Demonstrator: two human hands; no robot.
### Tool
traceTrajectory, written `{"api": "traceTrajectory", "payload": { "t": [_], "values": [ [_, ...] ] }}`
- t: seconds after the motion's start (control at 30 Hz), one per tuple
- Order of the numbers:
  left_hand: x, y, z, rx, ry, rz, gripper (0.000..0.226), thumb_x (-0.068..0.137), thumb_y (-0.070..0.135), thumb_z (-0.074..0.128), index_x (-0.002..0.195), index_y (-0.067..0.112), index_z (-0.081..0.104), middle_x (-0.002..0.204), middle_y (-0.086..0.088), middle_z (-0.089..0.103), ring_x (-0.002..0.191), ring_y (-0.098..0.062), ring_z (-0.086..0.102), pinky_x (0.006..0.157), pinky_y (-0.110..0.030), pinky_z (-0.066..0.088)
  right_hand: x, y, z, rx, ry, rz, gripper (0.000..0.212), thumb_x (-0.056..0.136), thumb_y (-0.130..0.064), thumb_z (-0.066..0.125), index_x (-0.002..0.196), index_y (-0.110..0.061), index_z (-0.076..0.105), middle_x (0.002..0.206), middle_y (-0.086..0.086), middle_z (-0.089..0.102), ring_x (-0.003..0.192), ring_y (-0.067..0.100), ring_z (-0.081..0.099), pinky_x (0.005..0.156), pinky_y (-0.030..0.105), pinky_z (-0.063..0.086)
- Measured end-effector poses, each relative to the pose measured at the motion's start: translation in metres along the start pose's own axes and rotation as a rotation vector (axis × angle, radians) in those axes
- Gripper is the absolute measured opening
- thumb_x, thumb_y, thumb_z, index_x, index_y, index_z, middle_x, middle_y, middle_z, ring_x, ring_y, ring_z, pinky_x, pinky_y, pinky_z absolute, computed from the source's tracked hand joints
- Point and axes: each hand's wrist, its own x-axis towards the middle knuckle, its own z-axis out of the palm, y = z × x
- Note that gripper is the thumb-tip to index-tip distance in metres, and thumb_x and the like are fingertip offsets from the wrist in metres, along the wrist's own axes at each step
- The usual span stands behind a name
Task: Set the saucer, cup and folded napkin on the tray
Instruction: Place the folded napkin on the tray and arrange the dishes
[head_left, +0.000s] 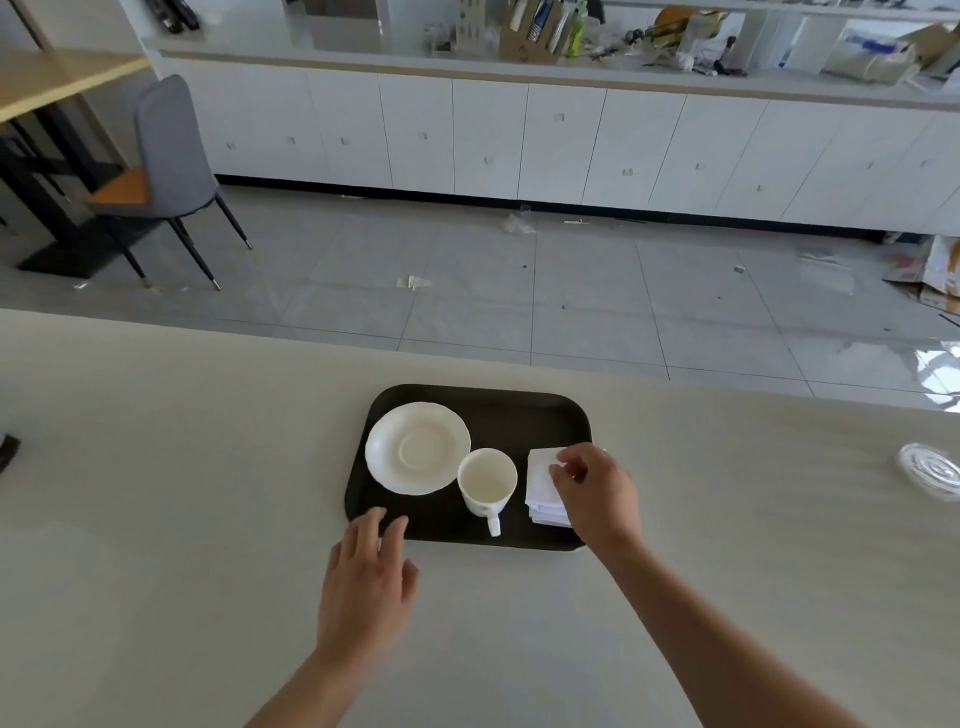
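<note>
A dark brown tray lies on the pale table. On its left part rests a white saucer. Right of the saucer, a white cup stands upright on the tray, its handle pointing toward me. A folded white napkin lies on the tray's right part. My right hand covers the napkin's right side, thumb and fingers pinching its upper edge. My left hand hovers flat at the tray's near left corner, fingers spread, fingertips over the rim, holding nothing.
A clear round lid or dish sits near the table's right edge. A dark object pokes in at the left edge. Beyond the table are a tiled floor with scraps, white cabinets and a grey chair.
</note>
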Motion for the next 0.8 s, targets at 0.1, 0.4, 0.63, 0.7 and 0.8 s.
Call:
{"api": "traceTrajectory", "payload": {
  "t": [0.1, 0.4, 0.63, 0.7, 0.8],
  "values": [
    [0.02, -0.03, 0.002, 0.037, 0.042, -0.099, 0.048, 0.088, 0.032, 0.048, 0.127, 0.005, 0.055, 0.127, -0.019, 0.054, 0.116, -0.037, 0.055, 0.09, -0.047, 0.051, 0.021, -0.017, 0.01, 0.012, -0.039, -0.018, 0.006, 0.089, -0.019, 0.07, 0.095, -0.016, 0.072, 0.077, -0.009, 0.065, 0.075, 0.014, 0.06, 0.06, 0.011, 0.037],
    [0.052, -0.072, 0.04, -0.082, 0.036, -0.296, 0.072, 0.092, 0.053, 0.022, 0.147, 0.009, 0.035, 0.15, -0.018, 0.042, 0.142, -0.036, 0.035, 0.116, -0.055, 0.028, 0.093, -0.052, 0.056, -0.078, -0.366, 0.05, 0.016, 0.09, -0.022, 0.07, 0.101, -0.012, 0.075, 0.09, 0.002, 0.073, 0.087, 0.028, 0.072, 0.082, 0.042, 0.061],
    [0.055, -0.076, 0.047, -0.035, -0.02, -0.302, 0.064, 0.092, 0.047, 0.024, 0.146, 0.016, 0.039, 0.15, -0.012, 0.045, 0.142, -0.034, 0.035, 0.115, -0.054, 0.026, 0.116, -0.072, 0.084, -0.152, -0.608, 0.094, 0.027, 0.095, -0.02, 0.063, 0.105, 0.003, 0.073, 0.096, 0.017, 0.076, 0.082, 0.029, 0.072, 0.09, 0.043, 0.06],
    [0.055, -0.077, 0.048, -0.036, -0.03, -0.311, 0.064, 0.092, 0.047, 0.024, 0.146, 0.016, 0.04, 0.15, -0.011, 0.045, 0.142, -0.033, 0.035, 0.116, -0.053, 0.025, 0.116, -0.072, 0.092, -0.175, -0.638, 0.074, 0.025, 0.095, -0.021, 0.065, 0.103, 0.0, 0.074, 0.094, 0.016, 0.077, 0.081, 0.03, 0.074, 0.085, 0.042, 0.062],
    [0.055, -0.077, 0.048, -0.029, -0.032, -0.324, 0.063, 0.092, 0.046, 0.024, 0.145, 0.017, 0.042, 0.15, -0.011, 0.045, 0.142, -0.033, 0.036, 0.115, -0.053, 0.025, 0.117, -0.063, 0.102, -0.146, -0.625, 0.062, 0.018, 0.091, -0.022, 0.071, 0.101, -0.008, 0.074, 0.084, 0.011, 0.077, 0.075, 0.025, 0.076, 0.079, 0.04, 0.064]
  ]
}}
